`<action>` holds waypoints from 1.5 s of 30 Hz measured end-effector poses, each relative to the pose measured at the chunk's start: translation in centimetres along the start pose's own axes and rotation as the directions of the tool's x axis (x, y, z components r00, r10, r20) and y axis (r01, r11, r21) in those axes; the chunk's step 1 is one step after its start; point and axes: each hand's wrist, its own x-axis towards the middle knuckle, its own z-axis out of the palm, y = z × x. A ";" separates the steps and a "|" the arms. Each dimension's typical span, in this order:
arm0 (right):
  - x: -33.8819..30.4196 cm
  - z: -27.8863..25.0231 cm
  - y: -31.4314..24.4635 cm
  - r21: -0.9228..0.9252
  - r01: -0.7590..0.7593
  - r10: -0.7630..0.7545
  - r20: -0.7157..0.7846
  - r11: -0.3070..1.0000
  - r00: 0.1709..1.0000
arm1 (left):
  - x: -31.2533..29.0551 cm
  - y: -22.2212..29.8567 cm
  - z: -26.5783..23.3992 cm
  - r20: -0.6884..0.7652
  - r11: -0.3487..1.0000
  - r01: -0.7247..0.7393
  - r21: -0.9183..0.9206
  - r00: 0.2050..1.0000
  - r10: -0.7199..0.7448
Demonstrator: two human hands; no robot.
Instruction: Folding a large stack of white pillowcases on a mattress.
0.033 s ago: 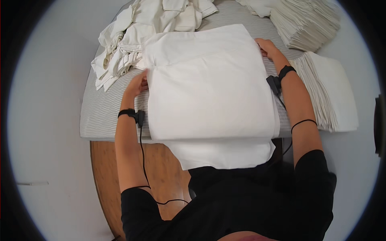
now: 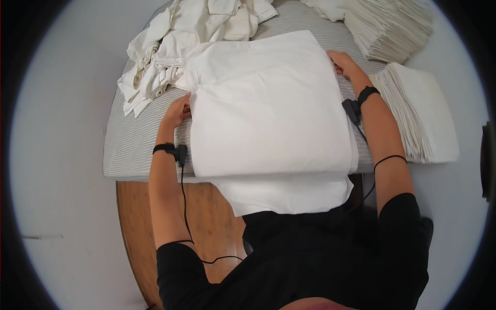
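A large white cloth (image 2: pixel 268 119) lies in a squared, layered shape before me, its near part hanging over the table's front edge toward my lap. At its left edge, my left hand (image 2: pixel 179 109) has its fingers closed on the border, the fingertips partly hidden. Farther up on the opposite side, my right hand (image 2: pixel 342 63) holds the right edge near the far corner with bent fingers. Faint crease lines cross the cloth's upper part.
Crumpled white cloths (image 2: pixel 181 39) form a heap at the far left. To the right are a stack of folded white cloths (image 2: pixel 431 113) and another stack (image 2: pixel 387 28) behind it. The striped table cover (image 2: pixel 137 139) ends above a wooden floor (image 2: pixel 206 206). Black cables (image 2: pixel 184 206) run along my forearms.
My left hand has slid slightly nearer to me along the cloth's left edge. My right hand stays at the right edge, and the cloth lies almost the same.
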 end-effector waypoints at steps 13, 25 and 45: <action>-23.2 -6.0 8.6 -0.015 -0.048 0.050 0.262 0.999 0.964 | -19.5 -7.5 2.5 0.184 1.000 -0.018 0.022 0.983 0.014; -33.5 -8.8 23.3 -0.014 0.218 -0.218 -0.043 0.976 0.975 | -26.0 -25.9 6.4 -0.132 0.832 -0.284 -0.477 0.959 0.252; -34.3 -9.2 24.5 -0.076 -0.175 0.185 0.606 0.982 0.774 | -32.3 -30.0 4.9 0.095 0.914 0.113 -0.389 0.992 -0.082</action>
